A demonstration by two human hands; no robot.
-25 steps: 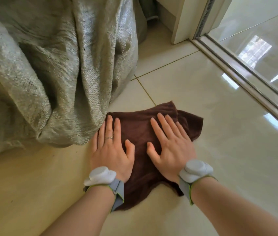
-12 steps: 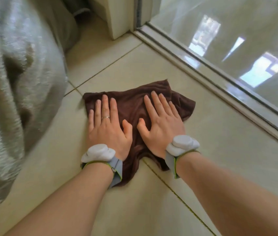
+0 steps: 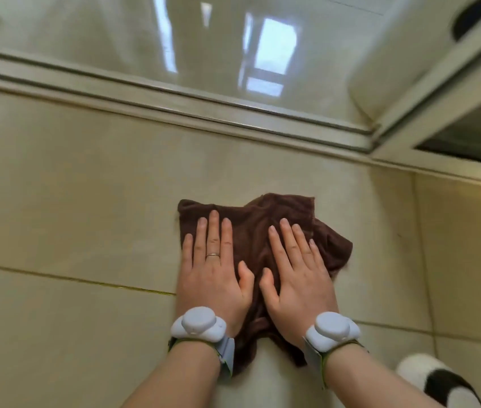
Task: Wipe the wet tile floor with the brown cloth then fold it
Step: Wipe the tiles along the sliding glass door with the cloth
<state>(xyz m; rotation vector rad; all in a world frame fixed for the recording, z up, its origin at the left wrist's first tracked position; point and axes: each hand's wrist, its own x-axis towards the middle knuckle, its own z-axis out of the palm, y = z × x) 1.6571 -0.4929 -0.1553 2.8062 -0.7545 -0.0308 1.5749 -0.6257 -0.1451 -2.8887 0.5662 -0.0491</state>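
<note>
View: head
Risk: cloth may bunch further under uneven palm pressure and skip wet patches; palms could slide on slick tile.
Brown cloth: dark, rumpled, unfolded, spread on tile floor near door track.
Left hand: flat, fingers straight, pressing cloth.
Right hand: flat, pressing cloth beside it.
</note>
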